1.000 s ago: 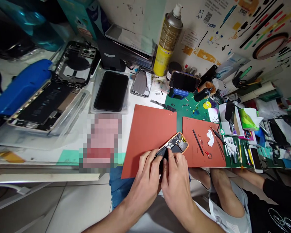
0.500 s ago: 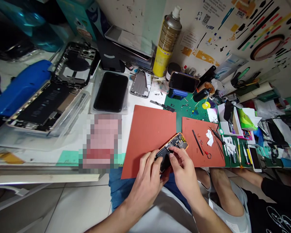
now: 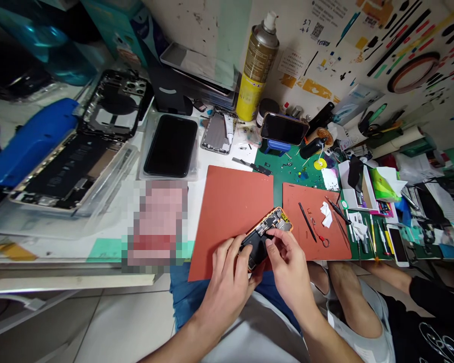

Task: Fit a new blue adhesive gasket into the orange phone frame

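Note:
An opened smartphone [image 3: 257,245] with an orange frame is held at a tilt over the edge of the left red-brown mat [image 3: 234,201]. Its dark battery and circuit board face up. My left hand [image 3: 230,267] wraps around its lower left side, fingers closed on it. At the phone's right side is my right hand [image 3: 289,257], with thumb and index finger curled close together against the inner parts. Whatever lies between those fingertips is too small to make out.
On the second mat [image 3: 306,201] lie a black stick tool [image 3: 307,222] and a red ring [image 3: 326,243]. Behind stand a spray can [image 3: 256,65] and a propped phone [image 3: 283,128]. Phones and an opened device [image 3: 68,171] lie left. A co-worker's arm [image 3: 386,277] is at right.
My right fingertips have shifted slightly toward the phone's right edge, so more of the circuit board shows. My left hand keeps its hold. The view has moved a little.

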Tool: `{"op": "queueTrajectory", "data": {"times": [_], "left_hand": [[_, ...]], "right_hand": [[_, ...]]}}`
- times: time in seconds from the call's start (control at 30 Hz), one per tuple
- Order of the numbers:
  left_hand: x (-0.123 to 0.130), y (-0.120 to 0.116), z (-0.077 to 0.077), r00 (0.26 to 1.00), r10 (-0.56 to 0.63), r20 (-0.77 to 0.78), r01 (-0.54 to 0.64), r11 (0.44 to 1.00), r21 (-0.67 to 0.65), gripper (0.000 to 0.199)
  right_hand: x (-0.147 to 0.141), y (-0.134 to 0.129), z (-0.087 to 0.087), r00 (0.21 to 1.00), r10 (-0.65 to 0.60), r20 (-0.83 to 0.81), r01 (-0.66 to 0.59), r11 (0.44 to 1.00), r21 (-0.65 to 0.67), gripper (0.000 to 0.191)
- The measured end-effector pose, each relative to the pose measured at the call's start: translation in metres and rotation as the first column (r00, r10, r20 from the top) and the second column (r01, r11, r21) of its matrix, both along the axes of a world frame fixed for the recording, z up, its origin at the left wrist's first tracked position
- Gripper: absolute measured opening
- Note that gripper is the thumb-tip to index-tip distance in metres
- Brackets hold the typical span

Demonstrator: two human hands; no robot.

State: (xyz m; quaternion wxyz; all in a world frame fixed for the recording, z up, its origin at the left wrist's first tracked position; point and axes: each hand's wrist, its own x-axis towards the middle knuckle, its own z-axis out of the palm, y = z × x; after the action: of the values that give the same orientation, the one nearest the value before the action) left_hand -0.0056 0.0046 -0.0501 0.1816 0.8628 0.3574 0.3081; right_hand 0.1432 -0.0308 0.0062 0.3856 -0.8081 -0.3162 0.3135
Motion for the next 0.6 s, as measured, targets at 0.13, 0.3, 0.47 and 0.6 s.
{"op": "queueTrajectory", "data": {"times": [0.13, 0.3, 0.47, 0.6], "left_hand": [[0.003, 0.002, 0.001, 0.998, 0.059, 0.025, -0.059, 0.998, 0.021, 0.045], [0.009, 0.0, 0.01, 0.994, 0.111, 0.016, -0.111, 0.994, 0.007, 0.046], [0.02, -0.016, 0.011, 0.983, 0.183, 0.025, -0.183, 0.983, 0.014, 0.047], [0.014, -0.021, 0.017, 0.98, 0.197, 0.011, -0.196, 0.98, -0.018, 0.058]], "right_hand": [[-0.002, -0.024, -0.005, 0.983, -0.1, -0.154, 0.099, 0.995, -0.014, 0.041], [0.001, -0.039, -0.016, 0.794, -0.232, -0.561, 0.26, 0.965, -0.03, 0.049], [0.002, -0.027, -0.014, 0.675, -0.153, -0.721, 0.321, 0.942, 0.101, 0.048], [0.014, -0.02, -0.014, 0.698, -0.05, -0.714, 0.235, 0.958, 0.163, 0.051]]}}
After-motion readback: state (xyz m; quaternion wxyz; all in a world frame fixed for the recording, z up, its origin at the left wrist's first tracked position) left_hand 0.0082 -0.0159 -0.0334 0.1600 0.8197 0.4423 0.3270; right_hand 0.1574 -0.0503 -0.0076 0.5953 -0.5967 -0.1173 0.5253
